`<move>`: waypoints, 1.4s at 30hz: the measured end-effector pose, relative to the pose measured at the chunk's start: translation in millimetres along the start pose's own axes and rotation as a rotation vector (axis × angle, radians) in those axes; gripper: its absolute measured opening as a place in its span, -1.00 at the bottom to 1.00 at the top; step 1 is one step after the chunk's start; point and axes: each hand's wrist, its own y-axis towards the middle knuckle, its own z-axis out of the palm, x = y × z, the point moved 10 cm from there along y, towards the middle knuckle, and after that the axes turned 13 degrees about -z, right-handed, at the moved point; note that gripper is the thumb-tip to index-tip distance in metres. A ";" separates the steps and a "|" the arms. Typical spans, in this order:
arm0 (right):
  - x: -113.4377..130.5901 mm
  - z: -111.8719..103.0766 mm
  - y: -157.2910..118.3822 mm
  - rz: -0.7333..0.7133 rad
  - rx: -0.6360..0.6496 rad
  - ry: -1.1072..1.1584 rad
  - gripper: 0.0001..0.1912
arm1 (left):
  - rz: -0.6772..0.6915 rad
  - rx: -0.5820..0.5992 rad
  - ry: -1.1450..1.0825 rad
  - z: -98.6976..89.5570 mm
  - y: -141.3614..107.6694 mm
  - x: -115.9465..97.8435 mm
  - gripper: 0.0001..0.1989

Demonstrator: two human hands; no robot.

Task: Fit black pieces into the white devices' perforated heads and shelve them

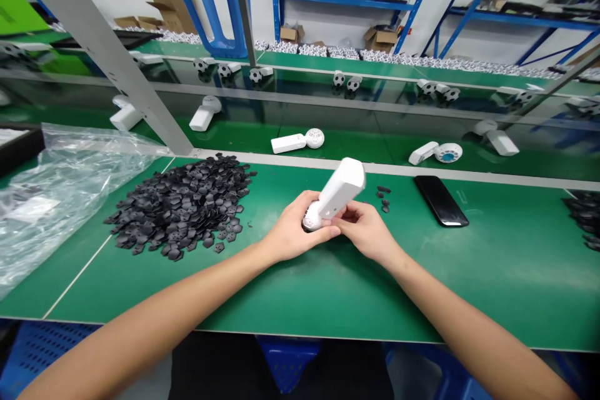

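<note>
My hands hold a white plastic handheld device [341, 190] above the green work mat [328, 290]. Its rectangular handle tilts up and to the right. My left hand [295, 225] wraps its round white head [312, 219], which is mostly hidden by my fingers. My right hand [363, 231] pinches the lower handle. To the left lies a large pile of black pentagonal and hexagonal patches [178, 206], and several loose patches [384, 197] sit right of the handle.
A black smartphone [440, 200] lies face up on the mat. A crumpled clear plastic bag [60, 200] spreads at the left. On a raised green shelf behind, white devices [290, 140] stand beyond a grey metal rail [290, 162], with blue racks and cardboard boxes farther back.
</note>
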 end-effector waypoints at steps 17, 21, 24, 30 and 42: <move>14.4 -87.2 16.7 -0.135 0.265 -0.790 -0.83 | -0.126 -0.392 0.440 -185.0 203.8 -23.0 -0.59; 12.6 -81.8 13.0 -0.083 0.309 -0.911 -0.62 | -0.071 -0.336 0.570 -143.6 239.6 -32.8 -0.57; 7.9 -75.9 12.2 -0.062 0.346 -0.994 -0.51 | -0.185 -0.241 0.708 -90.1 259.5 -10.6 -0.57; 5.1 -63.6 10.3 -0.090 0.432 -1.109 -0.60 | -0.269 -0.210 0.786 -7.8 249.5 20.0 -0.50; 9.0 -47.9 7.5 -0.120 0.401 -1.194 -0.59 | -0.055 -0.229 0.058 -36.7 158.0 -51.3 -0.57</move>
